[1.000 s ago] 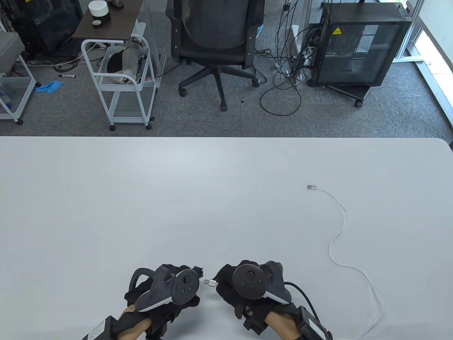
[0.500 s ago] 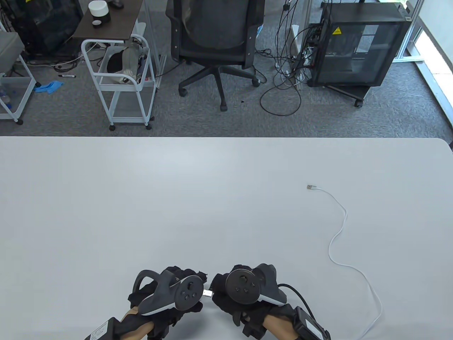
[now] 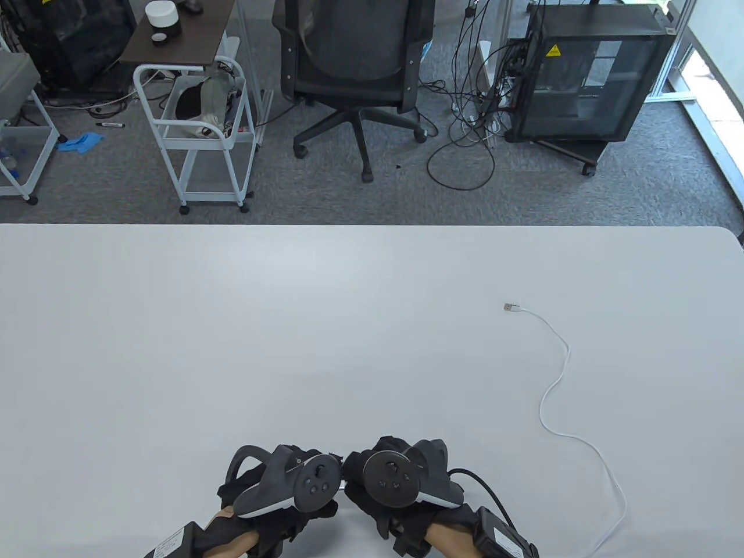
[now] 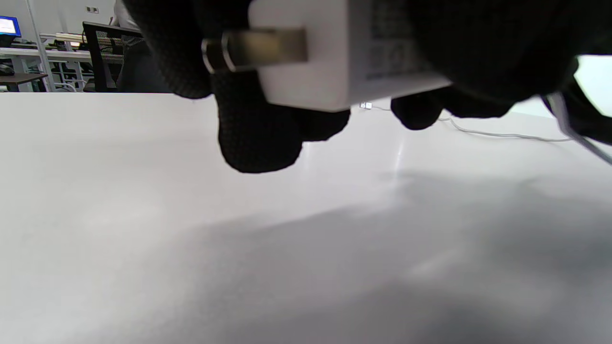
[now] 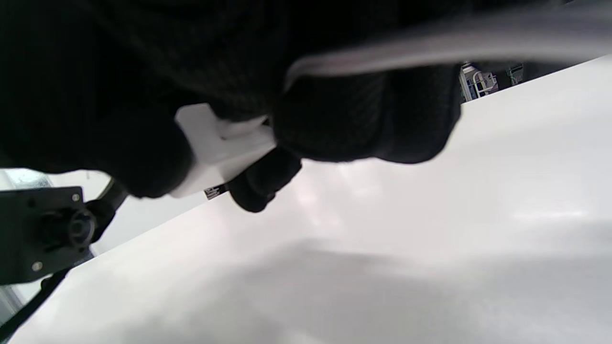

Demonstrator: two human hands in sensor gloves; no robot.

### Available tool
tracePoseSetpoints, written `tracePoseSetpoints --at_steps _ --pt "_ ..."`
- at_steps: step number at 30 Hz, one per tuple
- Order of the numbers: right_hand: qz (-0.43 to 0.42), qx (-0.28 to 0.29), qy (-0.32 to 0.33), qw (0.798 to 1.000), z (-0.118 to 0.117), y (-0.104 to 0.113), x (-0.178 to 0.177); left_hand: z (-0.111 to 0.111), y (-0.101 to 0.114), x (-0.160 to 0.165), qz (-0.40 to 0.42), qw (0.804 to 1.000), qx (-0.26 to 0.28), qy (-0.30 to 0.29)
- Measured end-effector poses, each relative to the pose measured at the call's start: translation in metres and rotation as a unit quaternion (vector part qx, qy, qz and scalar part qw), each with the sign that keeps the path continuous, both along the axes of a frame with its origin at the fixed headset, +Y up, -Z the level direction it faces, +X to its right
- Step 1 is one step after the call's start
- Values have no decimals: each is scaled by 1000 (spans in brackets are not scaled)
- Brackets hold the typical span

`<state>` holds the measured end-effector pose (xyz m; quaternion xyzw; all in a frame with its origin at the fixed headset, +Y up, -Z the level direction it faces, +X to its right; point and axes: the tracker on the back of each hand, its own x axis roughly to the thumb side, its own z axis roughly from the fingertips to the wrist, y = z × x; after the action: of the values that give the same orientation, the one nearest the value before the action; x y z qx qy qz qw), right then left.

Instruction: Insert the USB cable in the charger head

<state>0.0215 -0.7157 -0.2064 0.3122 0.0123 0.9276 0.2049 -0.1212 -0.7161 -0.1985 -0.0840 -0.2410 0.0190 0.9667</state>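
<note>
Hands meet at the near edge of the white surface (image 3: 232, 325): from above, the left hand (image 3: 279, 488) and right hand (image 3: 395, 485) sit knuckle to knuckle, their trackers nearly touching, and whatever they carry is hidden beneath the gloves. The left wrist view fills that gap, showing the white charger head (image 4: 334, 52) gripped in the left hand's black fingers (image 4: 258, 138), held clear of the surface with a metal prong jutting out toward that view's left. The right wrist view shows the right hand's fingers (image 5: 363, 119) curled tightly, pressed up against the white block of the charger, with a blurred white strand of cable (image 5: 430, 43) running across the top of the frame; the plug itself is hidden, so whether it is seated in the port cannot be told. Only the table view shows the rest of the USB cable (image 3: 558, 401), snaking over the surface's right side to its free far connector (image 3: 511, 307), which lies flat, well apart from both hands.
</note>
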Motion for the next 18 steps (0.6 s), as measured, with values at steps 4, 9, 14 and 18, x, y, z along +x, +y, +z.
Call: tracePoseSetpoints --at_steps 4,9,14,18 --pt "16 16 -11 1000 -1 0 2 -3 0 3 -23 1000 4 17" --pt "39 17 -18 999 -1 -2 -1 -5 -6 5 -48 999 -5 24" --pt "39 30 -33 998 0 2 -5 -8 -4 -1 -34 999 -16 34" --pt "39 29 -36 998 0 4 -4 -9 -3 -5 -40 998 -10 45"
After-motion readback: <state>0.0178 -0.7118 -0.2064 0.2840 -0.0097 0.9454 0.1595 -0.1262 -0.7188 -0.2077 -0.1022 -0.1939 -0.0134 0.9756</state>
